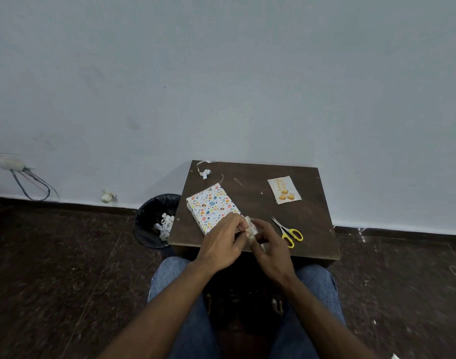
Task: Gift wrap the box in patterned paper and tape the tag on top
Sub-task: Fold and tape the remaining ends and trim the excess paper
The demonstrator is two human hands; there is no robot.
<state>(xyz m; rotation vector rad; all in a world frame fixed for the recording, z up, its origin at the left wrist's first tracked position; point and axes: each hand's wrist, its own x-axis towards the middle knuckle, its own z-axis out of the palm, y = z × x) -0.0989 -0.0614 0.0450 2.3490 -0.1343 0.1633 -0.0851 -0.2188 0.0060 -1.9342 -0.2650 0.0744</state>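
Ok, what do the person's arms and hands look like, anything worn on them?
Both forearms are bare to the frame's bottom edge: no sleeves, watch or bracelet visible. The left hand and right hand are ungloved; any rings are too small to tell. Blue jeans cover the legs.

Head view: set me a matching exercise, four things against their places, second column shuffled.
Things:
1. patterned wrapped box
2. cream gift tag with yellow balls
3. yellow-handled scissors
4. black bin with paper scraps

Places:
A. on the floor left of the dark brown table
B. table's far right part
C. table's left side, by the hands
D. table's near right, beside the right hand

Pairs: 1-C, 2-B, 3-D, 4-A
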